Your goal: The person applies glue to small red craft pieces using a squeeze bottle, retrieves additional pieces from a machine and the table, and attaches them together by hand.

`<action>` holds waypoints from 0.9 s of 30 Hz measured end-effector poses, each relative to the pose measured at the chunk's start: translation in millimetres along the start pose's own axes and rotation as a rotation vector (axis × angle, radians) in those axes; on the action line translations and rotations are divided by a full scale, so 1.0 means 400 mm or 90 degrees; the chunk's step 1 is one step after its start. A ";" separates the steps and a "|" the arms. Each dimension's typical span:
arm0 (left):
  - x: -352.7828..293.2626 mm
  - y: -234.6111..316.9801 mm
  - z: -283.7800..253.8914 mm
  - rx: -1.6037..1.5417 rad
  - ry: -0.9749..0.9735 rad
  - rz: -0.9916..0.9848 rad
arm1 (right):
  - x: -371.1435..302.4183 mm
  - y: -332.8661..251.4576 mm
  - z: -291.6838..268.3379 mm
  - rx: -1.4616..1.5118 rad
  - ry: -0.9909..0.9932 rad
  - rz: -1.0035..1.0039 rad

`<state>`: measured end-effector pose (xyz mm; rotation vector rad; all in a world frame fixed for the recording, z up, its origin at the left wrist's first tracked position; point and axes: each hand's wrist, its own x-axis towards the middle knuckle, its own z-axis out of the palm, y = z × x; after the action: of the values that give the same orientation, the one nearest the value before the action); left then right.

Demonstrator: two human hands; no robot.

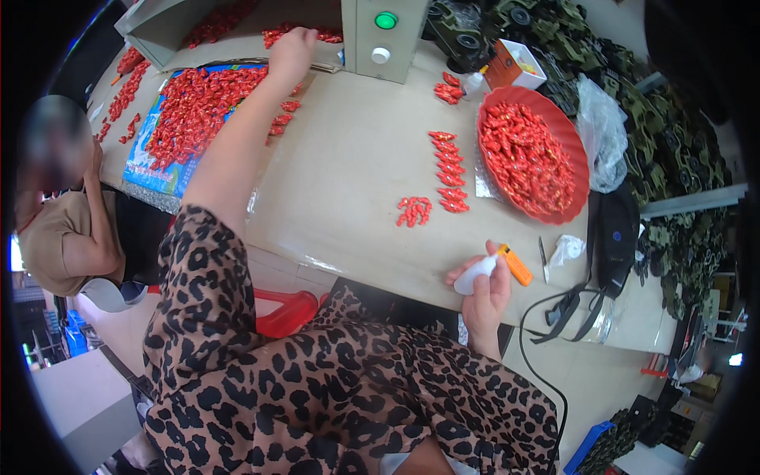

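Observation:
My left hand [294,54] reaches far forward to a row of small red pieces [328,37] at the opening of a grey metal box. Its fingers are curled together, and anything between them is hidden. In my right hand [484,299], near the table's front edge, is a small white squeeze bottle [475,275], tilted with its tip up and to the right. An orange lighter-like object [517,267] lies just beside that hand. Ahead of the bottle are a small red cluster [414,211] and a column of red pieces [450,170] on the table.
A red scalloped bowl [583,162] heaped with red pieces stands at right. More cover a blue sheet [142,162] at left. The grey box [385,59] has a green button. Tweezers [543,259], crumpled tissue [567,249] and a black strapped pouch [613,237] lie at right. A person [75,229] sits left.

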<state>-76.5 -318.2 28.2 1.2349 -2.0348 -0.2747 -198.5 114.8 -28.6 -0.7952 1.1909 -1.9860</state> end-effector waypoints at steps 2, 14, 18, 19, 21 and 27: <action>-0.051 0.054 -0.065 -0.432 -0.096 -0.181 | 0.005 0.003 -0.001 0.023 0.012 -0.004; -0.722 0.295 -0.135 -1.092 -0.496 -0.441 | 0.030 -0.008 -0.015 0.087 0.010 0.027; -0.767 0.338 -0.127 -0.965 -0.421 -0.329 | 0.032 0.002 -0.021 0.140 0.021 0.000; -0.770 0.342 -0.118 -0.966 -0.421 -0.329 | 0.034 0.004 -0.021 0.166 0.023 -0.013; -0.767 0.342 -0.095 -0.871 -0.299 -0.206 | 0.039 0.002 -0.010 0.175 0.027 -0.013; -0.761 0.349 -0.066 -0.856 -0.278 -0.167 | 0.056 -0.014 0.007 0.316 -0.027 0.023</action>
<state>-70.4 13.3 -24.7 0.5320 -1.3788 -1.7907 -210.6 97.4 -18.9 -0.5496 0.6352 -2.0965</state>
